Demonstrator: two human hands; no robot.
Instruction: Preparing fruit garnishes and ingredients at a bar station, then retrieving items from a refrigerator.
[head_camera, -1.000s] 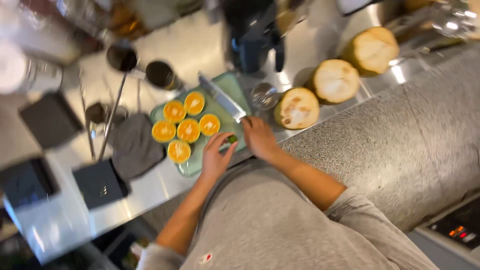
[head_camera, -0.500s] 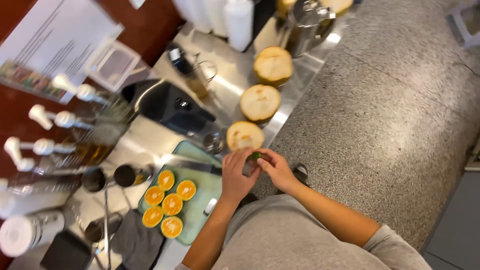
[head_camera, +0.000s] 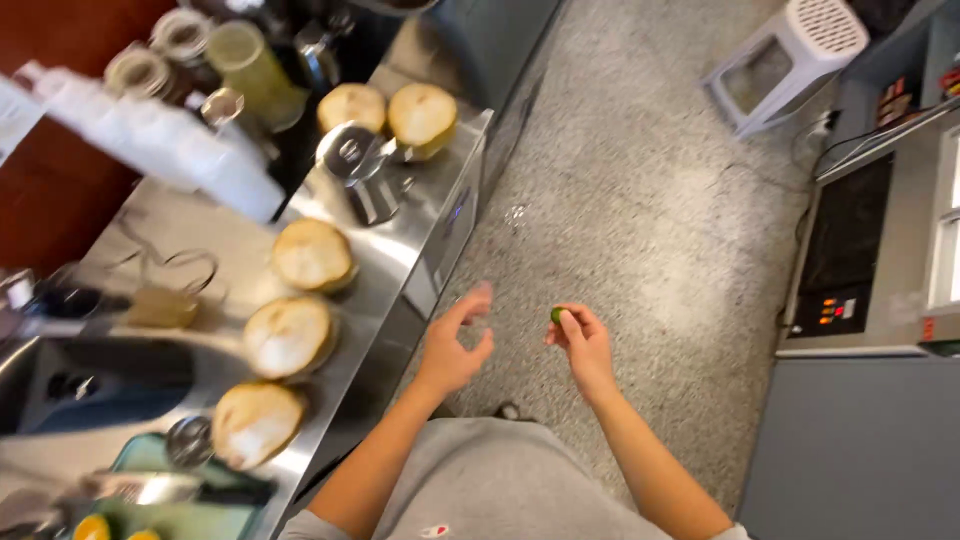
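I count five husked coconuts (head_camera: 288, 336) on the steel counter (head_camera: 420, 250), round and pale, then one metal jug (head_camera: 362, 185) and one small green lime (head_camera: 557, 315). Half a second ago both hands met over the green cutting board (head_camera: 150, 520); now they hang above the speckled floor (head_camera: 650, 200). My right hand (head_camera: 582, 345) pinches the lime; my left hand (head_camera: 452, 345) is open, empty.

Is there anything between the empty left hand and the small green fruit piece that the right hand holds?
Nothing visible. The left hand is open and empty, and only bare speckled grey floor shows in the gap to the small green fruit piece pinched in the right hand.
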